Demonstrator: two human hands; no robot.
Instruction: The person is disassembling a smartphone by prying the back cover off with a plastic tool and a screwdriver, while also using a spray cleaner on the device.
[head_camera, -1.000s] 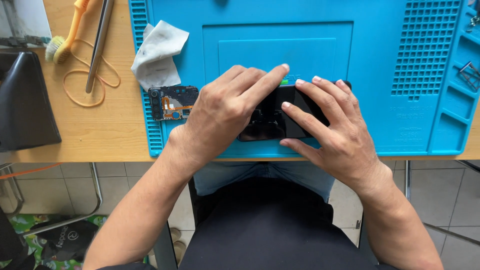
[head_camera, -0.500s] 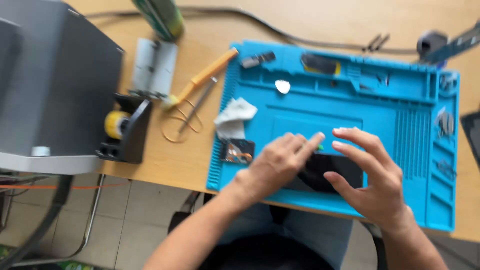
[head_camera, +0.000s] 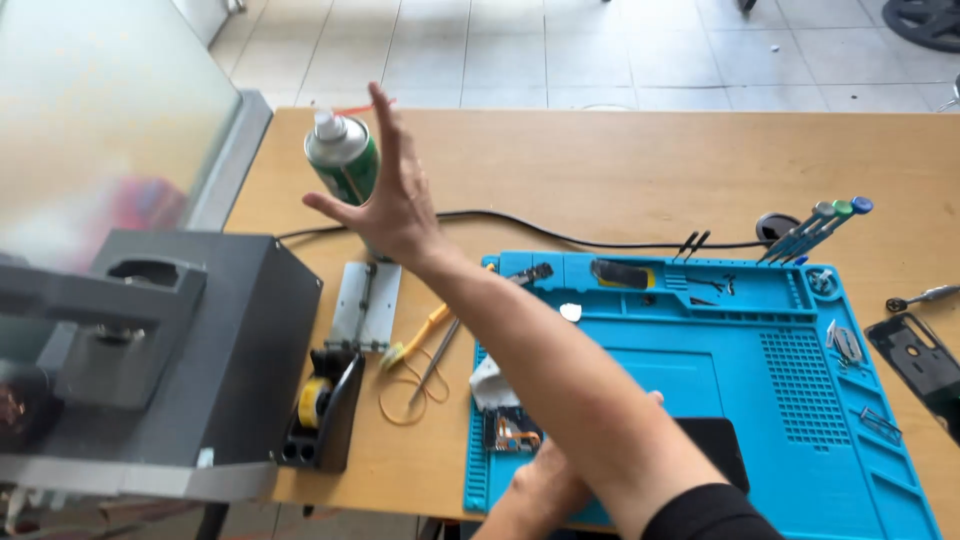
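My right hand (head_camera: 390, 205) reaches far left across the wooden table, fingers spread and open, right in front of a green spray can (head_camera: 340, 160) with a white nozzle; whether it touches the can is unclear. My right forearm crosses over the blue work mat (head_camera: 700, 350). My left hand (head_camera: 548, 487) lies under that arm at the mat's front edge, mostly hidden, with one fingertip showing at the top of a black phone (head_camera: 715, 445). A small circuit board (head_camera: 512, 432) and a white cloth (head_camera: 490, 385) lie beside it.
A grey machine (head_camera: 180, 350) fills the left, with a tape dispenser (head_camera: 318, 405) and a metal plate (head_camera: 365, 305) beside it. A yellow-handled tool (head_camera: 420, 335), tweezers (head_camera: 435, 365), a black cable (head_camera: 560, 235), upright screwdrivers (head_camera: 815, 228) and a phone frame (head_camera: 915, 350) surround the mat.
My right hand left the phone and swung up and to the left toward the spray can. The view lifted and now takes in the whole table.
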